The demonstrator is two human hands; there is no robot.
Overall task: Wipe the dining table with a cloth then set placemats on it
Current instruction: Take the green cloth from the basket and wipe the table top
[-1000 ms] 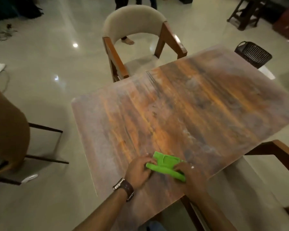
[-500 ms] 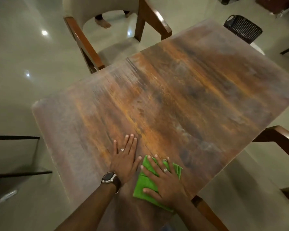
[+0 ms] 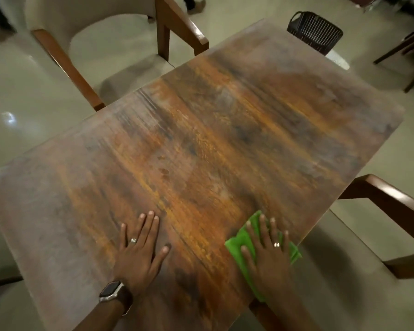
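Presently, the right hand (image 3: pixel 268 254) lies flat on a green cloth (image 3: pixel 243 247), fingers straight and slightly spread, pressing the cloth against the dining table (image 3: pixel 213 139). The cloth sits at the near right portion of the tabletop, close to the right-hand edge; its far corner shows beyond the fingertips and a strip of it shows on either side of the palm. A ring (image 3: pixel 276 244) is visible on one finger of this hand.

The left hand (image 3: pixel 139 249) rests palm down directly on the bare wood, fingers extended and the thumb held out to the side, grasping nothing. It lies well apart from the cloth, to the left of it. This hand also bears a ring (image 3: pixel 133 240), and a wristwatch (image 3: pixel 111 291) with a dark strap sits on the wrist.

The tabletop shows a streaked orange and brown grain, duller and greyer towards the left end.

An upholstered armchair (image 3: pixel 93 32) with a wooden frame stands against the far long side of the table. A wooden armrest (image 3: pixel 392 201) of a second chair shows beside the right edge. A dark slatted basket (image 3: pixel 314 32) stands on the glossy floor (image 3: pixel 22 91) beyond the far right corner. Feet of other persons appear at the top edge, blurred.
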